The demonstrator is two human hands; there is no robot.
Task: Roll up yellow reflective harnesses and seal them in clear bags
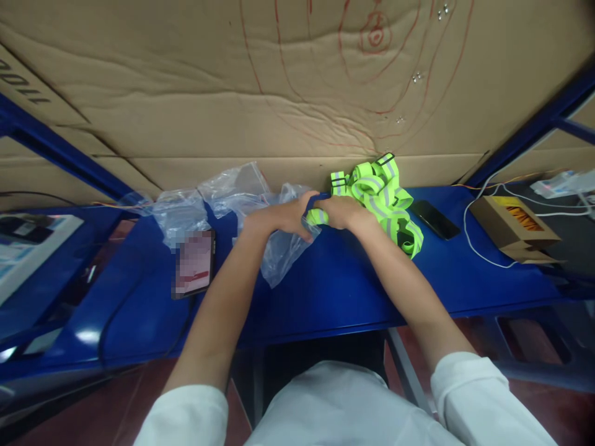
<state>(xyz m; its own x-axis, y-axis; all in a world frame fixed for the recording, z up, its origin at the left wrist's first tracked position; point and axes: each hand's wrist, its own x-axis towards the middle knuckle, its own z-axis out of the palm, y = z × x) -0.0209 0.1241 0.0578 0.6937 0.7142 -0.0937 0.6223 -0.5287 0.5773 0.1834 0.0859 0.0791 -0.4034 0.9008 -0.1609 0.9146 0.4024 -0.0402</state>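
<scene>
Over the blue table [325,285], my two hands meet around a clear plastic bag [283,257]. My left hand [296,217] is closed on the bag, with its thumb and fingers curved about the bag's mouth. A small bundle of neon yellow reflective strap [317,217] shows between the hands, at the bag's opening. My right hand [343,212] is closed around this bundle, its fingertips partly hidden. Just right of and behind it lies a heap of neon yellow reflective straps [379,192] with grey stripes and black buckles.
More clear bags [181,214] lie at the left rear. A tablet or phone with a lit screen [195,263] lies left of my forearm. On the right are a black phone [436,218], a white cable [469,232] and an open cardboard box [515,226]. A cardboard wall [186,124] closes the back.
</scene>
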